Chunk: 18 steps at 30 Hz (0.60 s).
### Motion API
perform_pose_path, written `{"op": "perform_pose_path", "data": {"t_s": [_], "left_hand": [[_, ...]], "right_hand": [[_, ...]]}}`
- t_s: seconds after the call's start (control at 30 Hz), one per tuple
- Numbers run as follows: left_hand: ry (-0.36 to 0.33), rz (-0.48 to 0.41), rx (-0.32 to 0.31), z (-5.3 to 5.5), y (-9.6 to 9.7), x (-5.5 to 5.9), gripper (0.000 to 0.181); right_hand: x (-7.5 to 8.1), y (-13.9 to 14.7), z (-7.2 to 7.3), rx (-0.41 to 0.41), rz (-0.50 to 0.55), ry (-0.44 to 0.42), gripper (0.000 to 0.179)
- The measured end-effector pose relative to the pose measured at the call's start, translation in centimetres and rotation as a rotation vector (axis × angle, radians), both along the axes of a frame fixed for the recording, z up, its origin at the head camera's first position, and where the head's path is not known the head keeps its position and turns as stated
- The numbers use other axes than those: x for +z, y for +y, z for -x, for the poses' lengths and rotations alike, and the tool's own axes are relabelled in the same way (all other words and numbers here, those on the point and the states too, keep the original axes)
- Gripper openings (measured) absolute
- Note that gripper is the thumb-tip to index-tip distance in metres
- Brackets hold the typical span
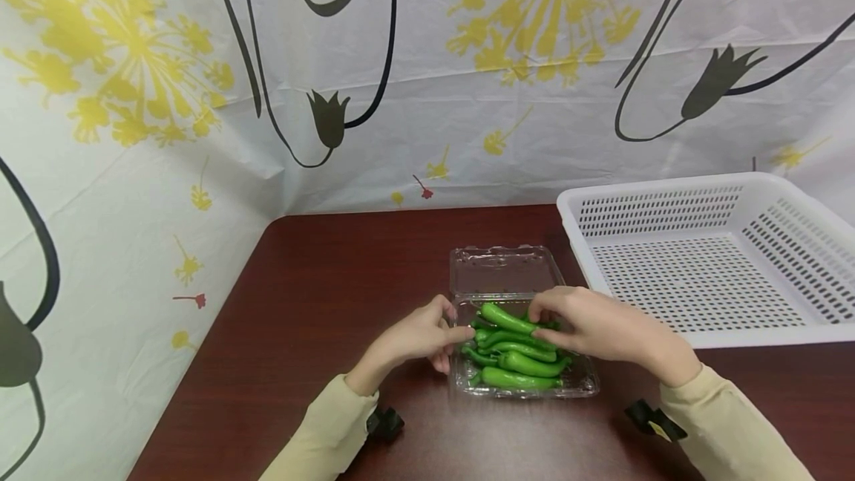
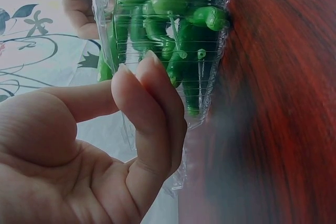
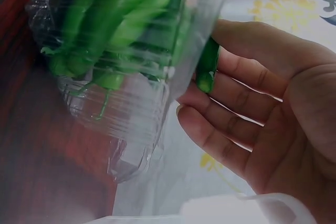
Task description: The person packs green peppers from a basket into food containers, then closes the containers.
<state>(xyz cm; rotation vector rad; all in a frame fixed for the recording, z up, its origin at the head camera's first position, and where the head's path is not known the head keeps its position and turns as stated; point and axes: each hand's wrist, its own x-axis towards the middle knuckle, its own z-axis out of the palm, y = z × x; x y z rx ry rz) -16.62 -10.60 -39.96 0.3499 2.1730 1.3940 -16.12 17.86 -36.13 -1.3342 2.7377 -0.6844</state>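
A clear plastic clamshell box (image 1: 586, 386) lies on the table with its lid (image 1: 505, 273) folded back, and several green chili peppers (image 1: 524, 364) fill it. My left hand (image 1: 419, 334) pinches the box's left wall, thumb over the rim and fingers outside, as the left wrist view shows too. At the right side of the box, my right hand (image 1: 594, 320) holds the right end of the topmost green chili pepper (image 1: 506, 317) between thumb and fingers. Its end (image 3: 208, 72) sticks out past the box rim in the right wrist view.
To the right stands a white perforated plastic basket (image 1: 701, 336) with nothing in it, close to my right forearm. The dark red wooden table (image 1: 320, 318) meets a patterned white sheet (image 1: 374, 147) at the back and left.
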Motion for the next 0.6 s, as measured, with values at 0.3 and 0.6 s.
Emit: {"op": "perform_pose_path", "data": {"t_s": [0.3,0.6], "left_hand": [[0.005,0.005,0.002,-0.07,-0.04,0.02,0.043],[-0.003,-0.002,0.001,0.08,0.0,-0.09,0.044]], "right_hand": [[-0.12,-0.53,-0.3,0.003,-0.009,0.052,0.013],[-0.2,-0.68,-0.5,-0.018,-0.017,0.086,0.016]]}}
